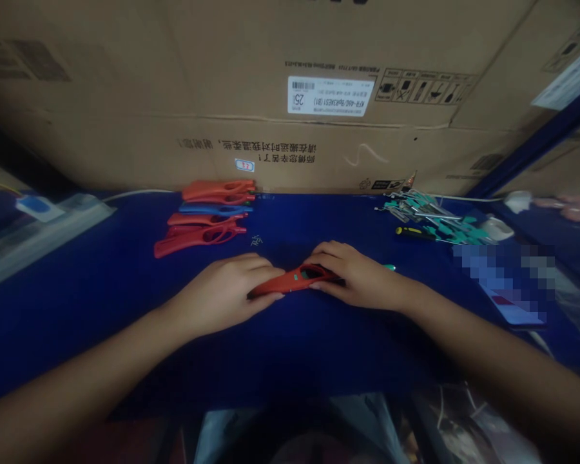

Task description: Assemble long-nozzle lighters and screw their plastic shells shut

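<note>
Left hand and right hand both grip the red-orange piece — long axis pretty much 9-to-3 o'clock, left at 9, right at 3, neither's closer.

A large sheet of brown cardboard closes off the back, filling the top of the frame, its printed lines upside down. A white label sits at upper centre, with a row of boxed symbols to its right and a small blue-edged sticker lower, left of centre. A deep blue tabletop spans the middle of the frame. A blue post slants in from the right edge, a dark post from the left. The light is dim; the bottom edge is murky and blurred.
</note>
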